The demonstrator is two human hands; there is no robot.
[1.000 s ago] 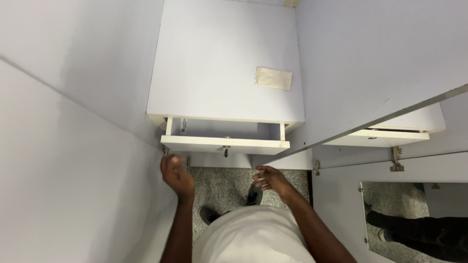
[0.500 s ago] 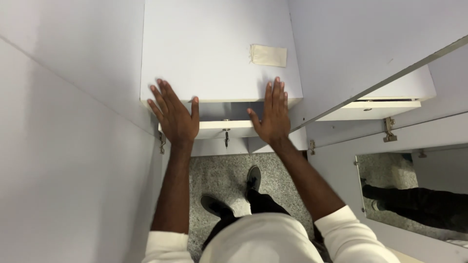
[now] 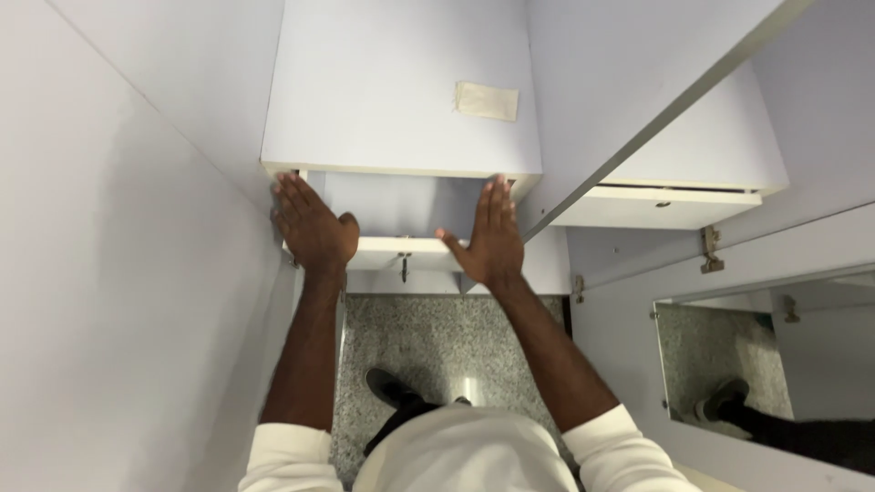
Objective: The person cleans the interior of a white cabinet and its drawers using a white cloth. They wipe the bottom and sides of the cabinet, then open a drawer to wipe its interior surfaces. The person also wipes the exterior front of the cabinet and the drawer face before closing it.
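Drawer (image 3: pixel 387 205): pale, partly out of the white cabinet (image 3: pixel 401 91), its front edge with a small metal key toward me.
Left hand (image 3: pixel 313 230): mine, flat and open, fingers spread on the drawer's left end, gripping nothing.
Right hand (image 3: pixel 492 239): flat, open, on the drawer's right end.
Tape patch (image 3: pixel 487 101): on cabinet top, behind the drawer.
Mirror (image 3: pixel 775 364): right of the drawer, low.
Risk: fingertips lie near the cabinet lip, so a pinch looks possible; uneven pressure could jam the drawer.
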